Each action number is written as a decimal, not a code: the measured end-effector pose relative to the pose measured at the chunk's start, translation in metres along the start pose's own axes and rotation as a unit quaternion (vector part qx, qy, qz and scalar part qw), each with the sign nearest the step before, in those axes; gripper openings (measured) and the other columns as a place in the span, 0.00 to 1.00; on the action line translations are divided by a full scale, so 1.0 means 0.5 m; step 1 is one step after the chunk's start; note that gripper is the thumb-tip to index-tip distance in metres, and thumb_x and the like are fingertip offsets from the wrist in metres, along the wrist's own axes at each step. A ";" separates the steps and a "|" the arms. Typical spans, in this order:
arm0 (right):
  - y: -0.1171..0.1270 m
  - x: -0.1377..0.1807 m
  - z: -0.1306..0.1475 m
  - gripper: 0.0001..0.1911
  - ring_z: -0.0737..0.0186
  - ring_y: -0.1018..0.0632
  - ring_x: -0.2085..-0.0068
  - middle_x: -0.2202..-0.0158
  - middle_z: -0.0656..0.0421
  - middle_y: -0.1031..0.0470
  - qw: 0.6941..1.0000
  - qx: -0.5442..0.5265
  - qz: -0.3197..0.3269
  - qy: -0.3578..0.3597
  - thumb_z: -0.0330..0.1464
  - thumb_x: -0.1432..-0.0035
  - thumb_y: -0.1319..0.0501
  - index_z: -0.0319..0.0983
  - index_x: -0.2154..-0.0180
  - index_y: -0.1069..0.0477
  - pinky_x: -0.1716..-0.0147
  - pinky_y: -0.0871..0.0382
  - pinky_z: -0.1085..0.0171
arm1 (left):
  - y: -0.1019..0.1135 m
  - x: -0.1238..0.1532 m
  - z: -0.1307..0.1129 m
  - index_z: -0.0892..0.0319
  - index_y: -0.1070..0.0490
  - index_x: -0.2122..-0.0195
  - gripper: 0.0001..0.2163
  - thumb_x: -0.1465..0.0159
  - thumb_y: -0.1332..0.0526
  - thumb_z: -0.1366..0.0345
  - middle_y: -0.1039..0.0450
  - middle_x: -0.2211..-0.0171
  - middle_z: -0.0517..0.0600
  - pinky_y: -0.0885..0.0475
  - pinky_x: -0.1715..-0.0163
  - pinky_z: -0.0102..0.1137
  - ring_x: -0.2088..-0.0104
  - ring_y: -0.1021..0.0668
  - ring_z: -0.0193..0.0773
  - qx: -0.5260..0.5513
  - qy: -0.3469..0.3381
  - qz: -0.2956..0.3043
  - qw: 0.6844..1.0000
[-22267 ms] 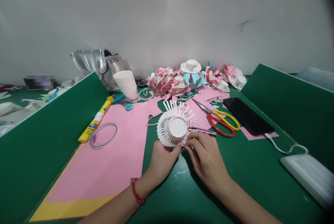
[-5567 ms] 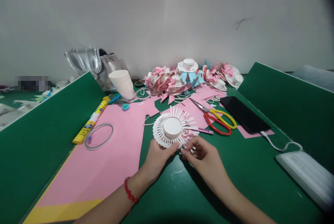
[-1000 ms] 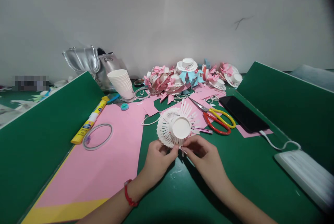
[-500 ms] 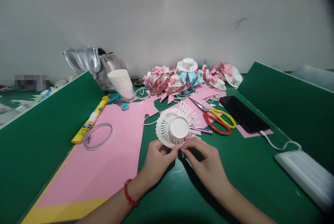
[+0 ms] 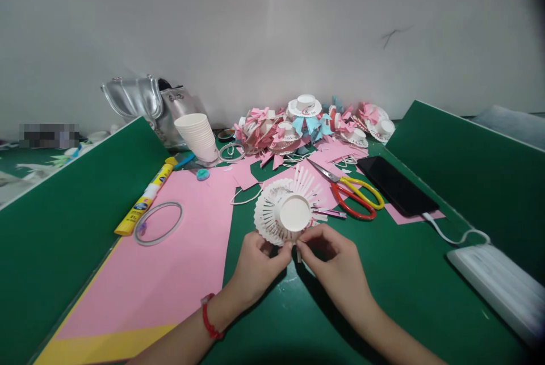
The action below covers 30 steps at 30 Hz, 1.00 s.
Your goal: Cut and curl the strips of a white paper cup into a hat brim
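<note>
Cut paper cup (image 5: 295,213): just beyond both grips, base up, loose strips (image 5: 304,180) fanned away from them. Left hand (image 5: 263,267): closed on the near-left rim (image 5: 263,229). Right hand (image 5: 331,254), equally near: thumb and forefinger pinched on a near-edge strip (image 5: 299,257).

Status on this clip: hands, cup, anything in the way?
Left hand holding cup by its fringe; right hand pinching a strip. Cup base toward camera, far strips straight. Scissors beyond right hand, apparently not blocking.

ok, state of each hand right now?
Left hand: closed, holding the cut paper cup by its near edge.
Right hand: closed, pinching a strip of the cup.
</note>
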State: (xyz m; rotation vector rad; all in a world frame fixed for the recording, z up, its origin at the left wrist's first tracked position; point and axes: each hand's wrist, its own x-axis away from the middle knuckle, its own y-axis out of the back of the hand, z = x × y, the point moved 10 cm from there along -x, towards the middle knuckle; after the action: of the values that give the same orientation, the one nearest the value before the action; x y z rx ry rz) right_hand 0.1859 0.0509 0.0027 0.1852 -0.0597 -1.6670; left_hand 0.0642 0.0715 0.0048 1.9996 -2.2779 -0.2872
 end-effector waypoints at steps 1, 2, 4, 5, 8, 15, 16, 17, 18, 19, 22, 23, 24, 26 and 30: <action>0.000 -0.001 -0.002 0.03 0.63 0.26 0.73 0.77 0.59 0.28 1.000 -0.012 0.000 -0.007 0.28 0.53 0.40 0.39 0.76 0.34 0.71 0.31 0.65 | 0.000 0.000 -0.002 0.65 0.28 0.71 0.07 0.51 0.42 0.71 0.22 0.70 0.54 0.26 0.68 0.30 0.69 0.22 0.41 -0.007 0.000 -0.002 1.000; 0.001 -0.001 -0.004 0.03 0.63 0.26 0.73 0.77 0.60 0.28 1.000 -0.026 0.000 -0.013 0.29 0.53 0.40 0.39 0.76 0.34 0.72 0.31 0.66 | 0.001 0.000 -0.003 0.65 0.28 0.72 0.06 0.51 0.41 0.70 0.22 0.70 0.54 0.26 0.69 0.30 0.70 0.22 0.41 -0.013 0.001 -0.005 1.000; 0.002 -0.003 -0.008 0.03 0.64 0.26 0.73 0.77 0.60 0.28 0.998 -0.050 0.000 -0.024 0.30 0.54 0.39 0.39 0.76 0.33 0.72 0.31 0.66 | 0.001 0.001 -0.005 0.66 0.28 0.72 0.06 0.52 0.40 0.70 0.23 0.71 0.54 0.26 0.70 0.30 0.70 0.22 0.41 -0.022 0.003 -0.009 1.000; 0.002 -0.003 -0.010 0.04 0.64 0.26 0.73 0.76 0.60 0.28 0.998 -0.059 0.001 -0.029 0.30 0.54 0.39 0.39 0.76 0.33 0.71 0.31 0.66 | 0.001 0.001 -0.005 0.66 0.27 0.72 0.07 0.52 0.40 0.70 0.23 0.71 0.54 0.26 0.70 0.31 0.71 0.23 0.41 -0.024 0.003 -0.011 1.000; 0.000 -0.004 -0.015 0.05 0.65 0.27 0.74 0.77 0.61 0.29 0.996 -0.077 0.004 -0.043 0.32 0.54 0.38 0.38 0.77 0.33 0.73 0.32 0.68 | 0.002 0.000 -0.001 0.66 0.28 0.72 0.07 0.52 0.40 0.69 0.23 0.72 0.55 0.27 0.71 0.30 0.71 0.23 0.41 -0.021 0.012 -0.012 1.000; 0.000 -0.005 -0.031 0.08 0.67 0.29 0.76 0.80 0.63 0.31 0.987 -0.128 -0.003 -0.092 0.32 0.58 0.36 0.37 0.80 0.33 0.75 0.34 0.69 | -0.007 -0.001 0.011 0.67 0.28 0.69 0.09 0.52 0.40 0.70 0.22 0.68 0.55 0.27 0.66 0.31 0.66 0.22 0.43 0.034 0.044 0.018 0.998; 0.002 -0.004 -0.036 0.09 0.67 0.29 0.77 0.81 0.62 0.31 0.986 -0.132 -0.007 -0.104 0.33 0.59 0.35 0.37 0.81 0.33 0.76 0.35 0.69 | -0.009 -0.002 0.011 0.66 0.27 0.68 0.10 0.51 0.40 0.69 0.22 0.67 0.55 0.27 0.65 0.32 0.65 0.22 0.43 0.042 0.043 0.023 0.998; 0.003 -0.004 -0.041 0.09 0.67 0.30 0.77 0.81 0.62 0.31 0.984 -0.136 -0.011 -0.114 0.34 0.60 0.35 0.37 0.82 0.33 0.77 0.35 0.69 | -0.010 -0.002 0.011 0.66 0.27 0.67 0.10 0.51 0.40 0.69 0.23 0.67 0.55 0.27 0.64 0.32 0.65 0.22 0.43 0.047 0.043 0.026 0.998; 0.003 -0.004 -0.045 0.10 0.67 0.30 0.78 0.81 0.62 0.31 0.982 -0.141 -0.012 -0.122 0.34 0.61 0.34 0.37 0.82 0.33 0.77 0.36 0.69 | -0.010 -0.002 0.012 0.66 0.27 0.67 0.10 0.51 0.40 0.69 0.23 0.66 0.56 0.27 0.64 0.33 0.64 0.23 0.44 0.051 0.045 0.026 0.997; 0.004 -0.004 -0.048 0.10 0.67 0.30 0.78 0.81 0.62 0.31 0.981 -0.146 -0.014 -0.128 0.34 0.62 0.34 0.37 0.82 0.33 0.78 0.36 0.69 | -0.010 -0.003 0.013 0.66 0.27 0.67 0.10 0.51 0.40 0.69 0.23 0.66 0.56 0.27 0.63 0.33 0.64 0.23 0.44 0.055 0.046 0.025 0.997; 0.005 -0.003 -0.055 0.11 0.68 0.30 0.78 0.81 0.61 0.30 0.978 -0.156 -0.021 -0.140 0.34 0.64 0.33 0.36 0.82 0.33 0.77 0.36 0.69 | -0.010 -0.004 0.017 0.67 0.27 0.67 0.11 0.52 0.39 0.69 0.23 0.65 0.56 0.28 0.62 0.33 0.63 0.23 0.44 0.074 0.052 0.021 0.996; 0.005 -0.003 -0.057 0.11 0.68 0.30 0.78 0.81 0.61 0.30 0.977 -0.157 -0.022 -0.142 0.34 0.64 0.33 0.36 0.82 0.33 0.78 0.37 0.69 | -0.011 -0.005 0.019 0.67 0.28 0.67 0.11 0.52 0.39 0.69 0.23 0.65 0.56 0.28 0.62 0.33 0.63 0.23 0.44 0.080 0.055 0.021 0.995; 0.005 -0.003 -0.057 0.11 0.68 0.31 0.78 0.81 0.62 0.31 0.977 -0.158 -0.023 -0.143 0.34 0.64 0.33 0.36 0.82 0.33 0.78 0.37 0.69 | -0.011 -0.005 0.020 0.66 0.28 0.67 0.11 0.52 0.39 0.68 0.23 0.65 0.56 0.27 0.62 0.32 0.63 0.23 0.43 0.085 0.058 0.021 0.994; 0.004 -0.003 -0.056 0.11 0.69 0.31 0.78 0.81 0.62 0.31 0.976 -0.166 -0.020 -0.140 0.33 0.63 0.33 0.36 0.82 0.33 0.77 0.37 0.70 | -0.011 -0.004 0.023 0.66 0.28 0.67 0.11 0.53 0.38 0.69 0.23 0.65 0.56 0.27 0.63 0.32 0.63 0.23 0.43 0.091 0.065 0.020 0.993; 0.005 -0.006 -0.053 0.11 0.71 0.31 0.78 0.81 0.65 0.33 0.973 -0.188 -0.018 -0.131 0.32 0.63 0.33 0.37 0.80 0.36 0.77 0.37 0.71 | -0.016 -0.003 0.022 0.66 0.28 0.68 0.10 0.52 0.38 0.69 0.23 0.66 0.56 0.28 0.62 0.32 0.64 0.22 0.43 0.099 0.072 0.034 0.992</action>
State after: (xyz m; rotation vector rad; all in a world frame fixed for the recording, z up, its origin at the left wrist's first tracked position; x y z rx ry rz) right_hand 0.1930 0.0554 -0.0227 -0.3219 0.0618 -1.6971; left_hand 0.0701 0.0728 -0.0076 1.9526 -2.3568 0.0908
